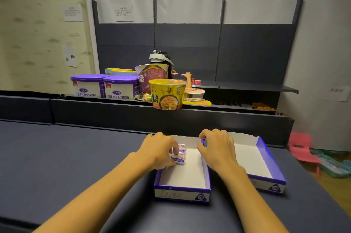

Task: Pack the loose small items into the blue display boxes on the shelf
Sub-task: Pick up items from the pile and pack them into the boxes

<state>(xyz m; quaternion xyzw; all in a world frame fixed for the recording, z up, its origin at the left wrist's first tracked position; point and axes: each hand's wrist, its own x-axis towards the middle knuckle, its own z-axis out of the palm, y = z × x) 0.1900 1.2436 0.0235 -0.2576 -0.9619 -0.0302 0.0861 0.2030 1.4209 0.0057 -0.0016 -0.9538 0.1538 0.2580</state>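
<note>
Erasers (180,154), small white-and-blue ones, sit stacked under your left hand (161,150), whose grip pinches them inside the nearer blue display box (182,189). Beside it, your right hand (218,149) curls over the divider wall, grasping nothing visible.

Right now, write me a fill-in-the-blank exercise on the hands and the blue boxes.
1. The left hand holds small white items inside the ____ of the two blue boxes.
2. The right hand pinches the wall between the left box and the right box, whose floor looks ____.
3. Each box front shows the marking ____.

Missing words: left; bare; 2B
</note>
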